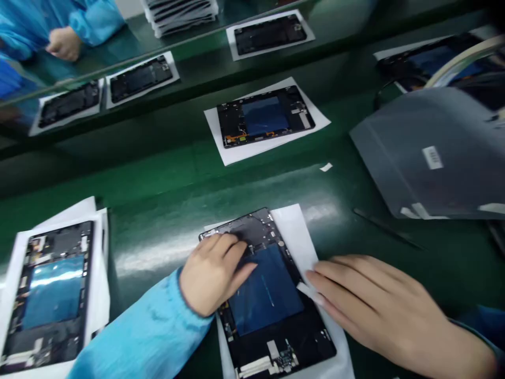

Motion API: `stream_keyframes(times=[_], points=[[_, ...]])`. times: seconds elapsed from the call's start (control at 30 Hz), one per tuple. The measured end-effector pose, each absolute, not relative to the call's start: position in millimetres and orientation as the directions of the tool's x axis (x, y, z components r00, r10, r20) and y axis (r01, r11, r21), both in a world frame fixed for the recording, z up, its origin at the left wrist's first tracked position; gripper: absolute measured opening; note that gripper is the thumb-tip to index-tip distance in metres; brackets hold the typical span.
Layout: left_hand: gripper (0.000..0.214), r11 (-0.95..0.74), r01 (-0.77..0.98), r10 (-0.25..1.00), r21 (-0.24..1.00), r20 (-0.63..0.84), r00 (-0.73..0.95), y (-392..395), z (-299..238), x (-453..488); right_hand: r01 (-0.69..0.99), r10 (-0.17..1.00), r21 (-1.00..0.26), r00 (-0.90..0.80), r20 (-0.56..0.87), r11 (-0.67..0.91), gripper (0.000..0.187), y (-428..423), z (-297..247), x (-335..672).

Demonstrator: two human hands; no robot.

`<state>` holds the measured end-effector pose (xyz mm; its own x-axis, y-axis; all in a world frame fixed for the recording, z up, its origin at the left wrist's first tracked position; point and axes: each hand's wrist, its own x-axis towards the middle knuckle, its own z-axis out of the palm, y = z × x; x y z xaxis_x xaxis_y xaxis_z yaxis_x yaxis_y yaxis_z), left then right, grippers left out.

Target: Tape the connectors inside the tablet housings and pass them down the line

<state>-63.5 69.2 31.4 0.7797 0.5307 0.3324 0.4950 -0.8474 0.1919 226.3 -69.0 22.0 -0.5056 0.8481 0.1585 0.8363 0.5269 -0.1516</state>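
An opened tablet (276, 273) with a blue battery lies in front of me on a white sheet (294, 226), its circuitry facing up. My left hand (216, 271) rests on the tablet's upper left side, fingers curled over it and the thumb reaching onto the battery; its fingertips are partly hidden. On the other side, my right hand (366, 305) pinches a small white strip (310, 292) between thumb and fingers. The strip's end is at the tablet's right edge; whether it touches the frame I cannot tell.
Another opened tablet (55, 295) lies on white sheets to the left, and one (264, 116) farther back. A grey sheet-covered object (434, 152) and a dark thin tool (389, 229) are at the right. Beyond a raised ledge, a person's hand (65, 43) shows near more tablets (140, 79).
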Motion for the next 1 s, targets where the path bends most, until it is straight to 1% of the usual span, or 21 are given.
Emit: stream_keyframes(times=[0.03, 0.07, 0.13, 0.2, 0.27, 0.3, 0.37, 0.53, 0.6, 0.67, 0.77, 0.83, 0.9, 1.0], points=[[0.027, -0.838, 0.507, 0.545, 0.202, 0.329, 0.771, 71.2, 30.0, -53.2, 0.803, 0.803, -0.101, -0.564, 0.191, 0.588, 0.033, -49.5, 21.2, 207.4], [0.025, -0.825, 0.524, 0.564, 0.211, 0.325, 0.759, 73.0, 26.6, -44.1, 0.788, 0.78, -0.057, -0.591, 0.208, 0.612, 0.031, -29.5, 20.5, 192.5], [0.021, -0.8, 0.557, 0.6, 0.222, 0.3, 0.742, 75.3, 16.1, -30.8, 0.791, 0.757, 0.022, -0.592, 0.275, 0.611, 0.03, 4.6, 18.7, 175.4], [0.02, -0.789, 0.571, 0.614, 0.227, 0.285, 0.736, 75.9, 4.9, -24.5, 0.809, 0.757, 0.059, -0.571, 0.317, 0.585, 0.028, 23.2, 15.9, 172.1], [0.019, -0.785, 0.566, 0.619, 0.252, 0.265, 0.74, 75.3, -3.4, -23.4, 0.815, 0.762, 0.066, -0.565, 0.316, 0.576, 0.028, 26.1, 12.5, 176.1], [0.019, -0.777, 0.563, 0.625, 0.281, 0.25, 0.739, 75.0, -5.8, -24.0, 0.816, 0.767, 0.062, -0.564, 0.305, 0.575, 0.029, 23.7, 10.8, 178.9], [0.018, -0.739, 0.555, 0.656, 0.382, 0.223, 0.721, 74.9, -7.4, -25.5, 0.816, 0.782, 0.021, -0.561, 0.272, 0.578, 0.03, 16.8, 8.3, 183.3], [0.015, -0.52, 0.46, 0.784, 0.72, 0.189, 0.591, 78.5, 0.4, -24.0, 0.791, 0.801, -0.15, -0.562, 0.207, 0.594, 0.03, 11.8, 5.0, 186.2], [0.015, -0.458, 0.429, 0.809, 0.779, 0.165, 0.564, 79.4, 2.7, -21.8, 0.782, 0.798, -0.167, -0.572, 0.192, 0.6, 0.031, 13.4, 4.4, 186.8], [0.017, -0.483, 0.438, 0.792, 0.758, 0.165, 0.588, 79.3, 2.4, -20.0, 0.782, 0.797, -0.163, -0.575, 0.185, 0.602, 0.032, 14.5, 4.3, 187.5], [0.022, -0.616, 0.483, 0.717, 0.622, 0.19, 0.67, 77.8, -1.6, -19.0, 0.777, 0.788, -0.149, -0.581, 0.202, 0.611, 0.031, 15.3, 5.3, 188.5], [0.024, -0.672, 0.494, 0.682, 0.551, 0.201, 0.704, 76.9, -4.5, -19.5, 0.776, 0.785, -0.151, -0.574, 0.233, 0.612, 0.032, 15.6, 6.1, 189.0], [0.023, -0.682, 0.486, 0.674, 0.546, 0.213, 0.707, 76.8, -6.6, -20.6, 0.786, 0.793, -0.153, -0.555, 0.251, 0.599, 0.033, 15.6, 6.3, 189.0], [0.02, -0.644, 0.46, 0.705, 0.611, 0.241, 0.667, 77.5, -8.1, -22.2, 0.801, 0.804, -0.131, -0.548, 0.23, 0.584, 0.032, 14.8, 5.6, 187.6]])
